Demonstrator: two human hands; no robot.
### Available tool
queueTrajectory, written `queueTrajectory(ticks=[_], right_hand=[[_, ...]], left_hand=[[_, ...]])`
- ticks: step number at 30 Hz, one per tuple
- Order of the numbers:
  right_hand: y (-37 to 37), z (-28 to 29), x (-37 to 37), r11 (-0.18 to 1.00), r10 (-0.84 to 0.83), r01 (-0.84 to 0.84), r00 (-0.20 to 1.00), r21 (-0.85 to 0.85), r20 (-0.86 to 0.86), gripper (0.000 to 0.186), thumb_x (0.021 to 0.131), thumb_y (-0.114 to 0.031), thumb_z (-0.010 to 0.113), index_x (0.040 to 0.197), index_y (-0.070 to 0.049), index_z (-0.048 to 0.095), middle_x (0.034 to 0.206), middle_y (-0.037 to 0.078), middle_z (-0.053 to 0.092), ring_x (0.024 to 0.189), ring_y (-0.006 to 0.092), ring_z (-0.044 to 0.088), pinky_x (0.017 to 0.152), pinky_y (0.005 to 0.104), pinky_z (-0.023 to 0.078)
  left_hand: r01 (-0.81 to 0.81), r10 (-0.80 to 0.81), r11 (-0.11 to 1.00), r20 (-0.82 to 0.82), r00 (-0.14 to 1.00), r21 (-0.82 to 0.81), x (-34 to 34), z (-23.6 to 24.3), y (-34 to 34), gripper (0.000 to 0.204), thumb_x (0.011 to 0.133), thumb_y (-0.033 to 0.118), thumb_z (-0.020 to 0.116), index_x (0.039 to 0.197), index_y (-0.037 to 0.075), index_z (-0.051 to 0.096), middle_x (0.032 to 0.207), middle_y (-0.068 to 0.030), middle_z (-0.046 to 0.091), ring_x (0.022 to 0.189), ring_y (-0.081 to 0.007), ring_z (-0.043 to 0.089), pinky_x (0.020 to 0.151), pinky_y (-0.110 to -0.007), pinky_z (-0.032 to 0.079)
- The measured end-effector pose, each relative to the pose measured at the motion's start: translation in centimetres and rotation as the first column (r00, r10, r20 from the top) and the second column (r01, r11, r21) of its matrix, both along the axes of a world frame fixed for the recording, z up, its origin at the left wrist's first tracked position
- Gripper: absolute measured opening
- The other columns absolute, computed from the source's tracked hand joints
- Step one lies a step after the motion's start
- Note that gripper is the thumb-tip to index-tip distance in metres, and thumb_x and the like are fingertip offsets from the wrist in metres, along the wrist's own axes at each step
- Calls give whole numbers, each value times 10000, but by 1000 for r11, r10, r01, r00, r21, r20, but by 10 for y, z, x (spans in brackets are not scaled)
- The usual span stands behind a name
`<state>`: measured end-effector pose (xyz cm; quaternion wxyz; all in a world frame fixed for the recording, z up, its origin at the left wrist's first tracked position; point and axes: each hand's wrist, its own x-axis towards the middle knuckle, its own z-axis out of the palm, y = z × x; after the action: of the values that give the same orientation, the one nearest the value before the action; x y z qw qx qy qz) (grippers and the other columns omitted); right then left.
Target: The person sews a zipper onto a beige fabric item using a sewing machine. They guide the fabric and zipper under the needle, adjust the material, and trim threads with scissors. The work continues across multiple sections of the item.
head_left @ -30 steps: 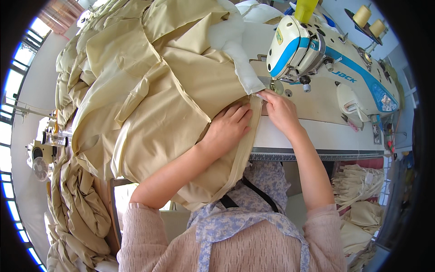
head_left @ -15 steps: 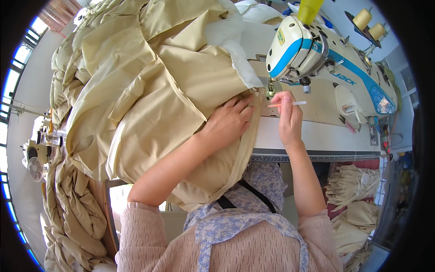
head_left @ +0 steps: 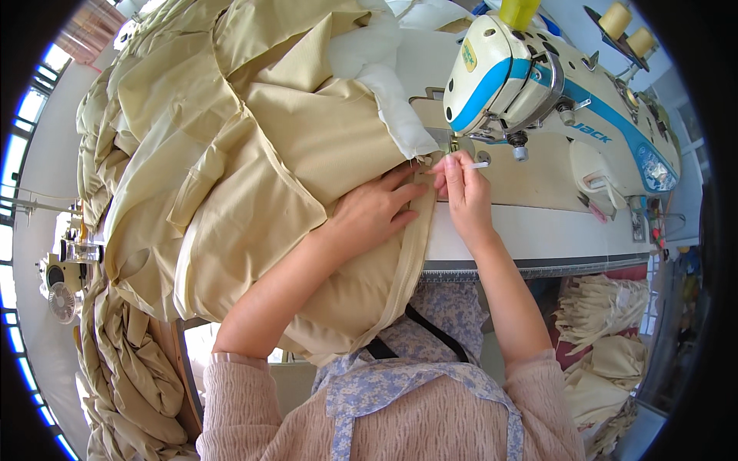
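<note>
Beige fabric [head_left: 261, 246] with stitched seams spreads over the sewing table and hangs down toward my lap. My left hand [head_left: 369, 213] lies flat on it, fingers apart, pressing near its right-hand edge. Beside those fingertips, my right hand [head_left: 467, 196] pinches a slim pen [head_left: 480, 164]. Its white end sticks out to the right, and its tip points left at the cloth's corner; whether the tip touches cannot be made out. White fabric [head_left: 396, 111] lies beyond this corner. The white-and-blue sewing machine [head_left: 500, 77] stands just past my right hand, its needle area close to the cloth.
A ruler strip [head_left: 530, 268] runs along the table's front edge. Thread cones [head_left: 615, 19] stand at the back right. More beige cloth [head_left: 131, 369] is heaped at the lower left, and bundled pale pieces [head_left: 600, 307] lie at the lower right.
My right hand has moved left with the pen, bringing its tip to the fabric edge by my left fingertips. My left hand stays on the cloth, its fingers spread a little more.
</note>
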<state>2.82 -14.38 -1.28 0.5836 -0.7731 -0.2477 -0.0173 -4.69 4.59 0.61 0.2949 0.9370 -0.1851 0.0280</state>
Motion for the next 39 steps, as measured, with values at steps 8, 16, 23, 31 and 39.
queueTrajectory(ticks=[8, 16, 23, 31, 39], right_hand=[[3, 1, -1, 1000, 5, -5, 1000, -9, -5, 309, 1132, -250, 444, 991, -31, 610, 762, 19, 609, 668, 81, 556, 633, 244, 493], [5, -1, 1, 999, 0, 2, 999, -33, 52, 275, 1122, -216, 472, 992, -21, 615, 759, 32, 618, 663, 91, 583, 633, 256, 506], [4, -3, 1, 999, -7, 10, 998, -46, 54, 273, 1120, -219, 480, 999, -16, 617, 768, 43, 642, 657, 97, 592, 641, 259, 516], [-2, 2, -3, 995, 9, -1, 997, 103, -76, 278, 1121, -242, 482, 1011, -30, 625, 811, 32, 650, 693, 83, 572, 658, 239, 488], [-93, 5, -50, 942, -201, 214, 977, 257, -77, 237, 1111, -192, 500, 1140, -10, 649, 925, 58, 675, 761, 82, 558, 709, 237, 475]], left_hand=[[-9, 9, 999, -20, 1000, -34, -1, 1, 2, 444, 937, 220, 708, 1372, 173, 633, 1536, -132, 508, 1241, -376, 613, 1029, -465, 509], [-2, 2, 999, 14, 1000, -41, 0, -1, 1, 446, 927, 210, 717, 1364, 173, 638, 1541, -127, 508, 1221, -372, 625, 1014, -462, 514], [-1, 2, 999, 18, 1000, -37, 0, -4, 1, 473, 925, 212, 720, 1388, 191, 624, 1546, -119, 507, 1252, -369, 610, 1025, -462, 511], [-15, 17, 999, 49, 999, -47, -3, -4, 1, 398, 936, 199, 710, 1331, 171, 663, 1530, -112, 523, 1261, -364, 603, 1023, -451, 513], [-378, 318, 883, -236, 918, -279, 31, -9, 3, 269, 1048, 235, 604, 1133, -14, 655, 1001, -80, 714, 843, -187, 670, 788, -328, 541]])
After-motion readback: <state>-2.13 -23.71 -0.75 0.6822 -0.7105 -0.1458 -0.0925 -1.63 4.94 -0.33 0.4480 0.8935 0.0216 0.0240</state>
